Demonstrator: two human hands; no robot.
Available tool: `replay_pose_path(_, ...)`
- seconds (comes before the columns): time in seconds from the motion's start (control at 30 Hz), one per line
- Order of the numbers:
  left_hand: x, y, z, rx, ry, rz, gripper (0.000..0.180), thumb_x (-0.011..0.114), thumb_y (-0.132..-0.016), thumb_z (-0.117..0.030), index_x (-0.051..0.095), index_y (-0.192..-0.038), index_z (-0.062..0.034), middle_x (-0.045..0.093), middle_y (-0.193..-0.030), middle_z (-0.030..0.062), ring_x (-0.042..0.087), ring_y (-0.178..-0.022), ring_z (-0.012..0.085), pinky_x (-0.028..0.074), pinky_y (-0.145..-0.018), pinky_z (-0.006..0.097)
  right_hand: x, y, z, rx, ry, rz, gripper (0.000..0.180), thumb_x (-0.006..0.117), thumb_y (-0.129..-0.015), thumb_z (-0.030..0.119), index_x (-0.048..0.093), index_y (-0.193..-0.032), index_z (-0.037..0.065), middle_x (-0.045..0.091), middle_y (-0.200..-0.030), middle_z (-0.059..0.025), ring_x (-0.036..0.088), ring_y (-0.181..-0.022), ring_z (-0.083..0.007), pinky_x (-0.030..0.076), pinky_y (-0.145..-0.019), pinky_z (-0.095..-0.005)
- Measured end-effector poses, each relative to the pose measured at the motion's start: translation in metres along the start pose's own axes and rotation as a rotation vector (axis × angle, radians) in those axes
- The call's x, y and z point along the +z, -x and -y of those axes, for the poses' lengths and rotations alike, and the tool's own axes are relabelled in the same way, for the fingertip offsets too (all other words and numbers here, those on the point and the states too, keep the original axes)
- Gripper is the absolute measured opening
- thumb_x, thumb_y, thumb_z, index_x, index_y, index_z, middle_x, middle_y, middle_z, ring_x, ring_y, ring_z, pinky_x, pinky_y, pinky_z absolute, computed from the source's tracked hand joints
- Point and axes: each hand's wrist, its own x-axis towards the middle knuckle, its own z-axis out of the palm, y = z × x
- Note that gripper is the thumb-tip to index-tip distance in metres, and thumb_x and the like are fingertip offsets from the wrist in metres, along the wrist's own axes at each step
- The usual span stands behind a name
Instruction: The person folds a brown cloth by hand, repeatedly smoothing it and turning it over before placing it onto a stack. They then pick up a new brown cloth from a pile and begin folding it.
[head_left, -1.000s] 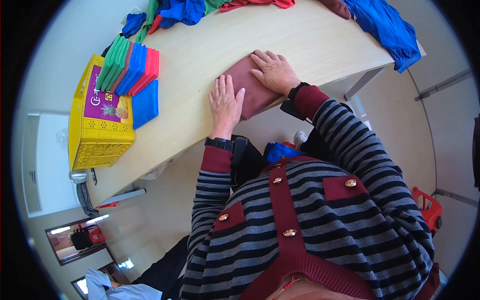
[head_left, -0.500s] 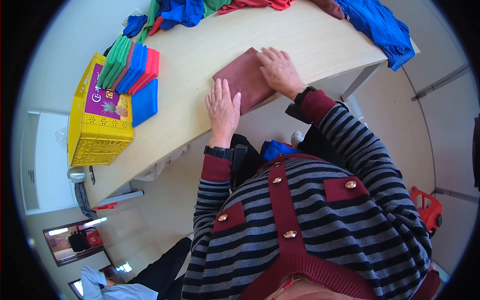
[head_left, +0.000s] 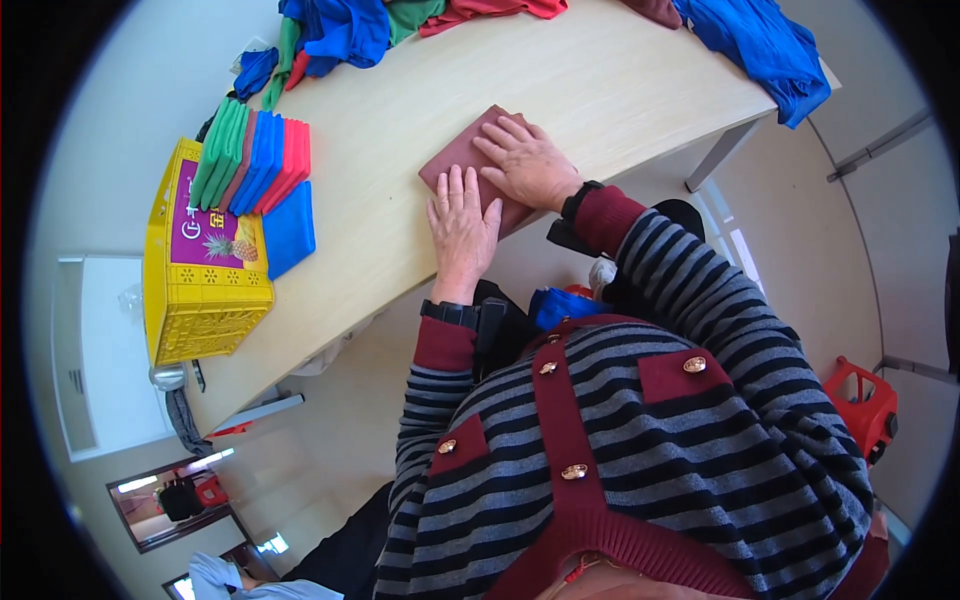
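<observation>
A folded maroon cloth [head_left: 455,153] lies on the table near its front edge. My left hand [head_left: 464,225] rests flat on the cloth's near left part, fingers stretched and thumb apart. Spread across its right side is my right hand [head_left: 530,165], palm down and fingers pointing left. Neither hand grips the fabric; both cover much of it. The cloth's far left corner and a strip along the near edge show between and beside the hands.
On the left, a yellow plastic basket [head_left: 215,315] adjoins a row of folded green, maroon, blue and red cloths [head_left: 255,160]. One folded blue cloth [head_left: 290,230] lies beside them. Loose garments [head_left: 345,30] line the table's far edge; blue fabric [head_left: 765,50] hangs over the right end.
My right hand has moved left, further over the maroon cloth. The left hand has shifted slightly right on it. The whole view has tilted a little.
</observation>
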Motion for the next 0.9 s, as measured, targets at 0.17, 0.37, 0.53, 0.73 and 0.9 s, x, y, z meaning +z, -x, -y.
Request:
replay_pose_path(0.17, 0.001, 0.005, 0.001, -0.016, 0.005, 0.009, 0.070, 0.047, -0.101, -0.047, 0.032, -0.153, -0.0035, 0.029, -0.161, 0.0169, 0.020, -0.151, 0.0346, 0.020, -0.118, 0.059, 0.000, 0.005, -0.018, 0.138, 0.005, -0.031, 0.050, 0.043, -0.101, 0.040, 0.051, -0.143, 0.014, 0.047, -0.149, -0.0089, 0.042, -0.137, -0.0284, 0.033, -0.112, -0.0425)
replay_pose_path(0.37, 0.001, 0.013, 0.008, -0.028, 0.031, -0.023, 0.072, 0.044, -0.101, -0.050, 0.029, -0.154, -0.0028, 0.026, -0.162, 0.0162, 0.018, -0.151, 0.0338, 0.018, -0.119, 0.058, -0.004, 0.005, -0.025, 0.159, 0.042, 0.019, 0.050, 0.042, -0.102, 0.040, 0.049, -0.145, 0.016, 0.049, -0.147, -0.0073, 0.044, -0.135, -0.0262, 0.034, -0.111, -0.0413)
replay_pose_path(0.53, -0.001, 0.032, 0.009, -0.085, 0.081, -0.023, 0.074, 0.041, -0.102, -0.051, 0.027, -0.155, -0.0015, 0.025, -0.162, 0.0176, 0.019, -0.151, 0.0340, 0.015, -0.120, 0.057, -0.008, 0.007, -0.029, 0.195, 0.044, 0.046, 0.049, 0.040, -0.103, 0.041, 0.047, -0.146, 0.019, 0.050, -0.146, -0.0060, 0.044, -0.135, -0.0246, 0.034, -0.112, -0.0420)
replay_pose_path(0.73, -0.015, 0.062, 0.023, -0.186, 0.143, 0.003, 0.073, 0.041, -0.103, -0.050, 0.027, -0.154, 0.0000, 0.026, -0.161, 0.0210, 0.023, -0.150, 0.0347, 0.015, -0.121, 0.053, -0.013, 0.009, -0.021, 0.223, 0.046, 0.066, 0.049, 0.041, -0.102, 0.040, 0.047, -0.146, 0.018, 0.049, -0.147, -0.0068, 0.043, -0.136, -0.0250, 0.034, -0.112, -0.0433)
replay_pose_path(0.9, -0.024, 0.050, 0.024, -0.186, 0.153, -0.070, 0.069, 0.043, -0.103, -0.047, 0.031, -0.152, 0.0005, 0.028, -0.160, 0.0205, 0.024, -0.149, 0.0344, 0.017, -0.121, 0.053, -0.028, 0.002, 0.003, 0.181, 0.170, 0.051, 0.049, 0.044, -0.102, 0.038, 0.047, -0.145, 0.015, 0.047, -0.149, -0.0093, 0.040, -0.139, -0.0277, 0.031, -0.114, -0.0460)
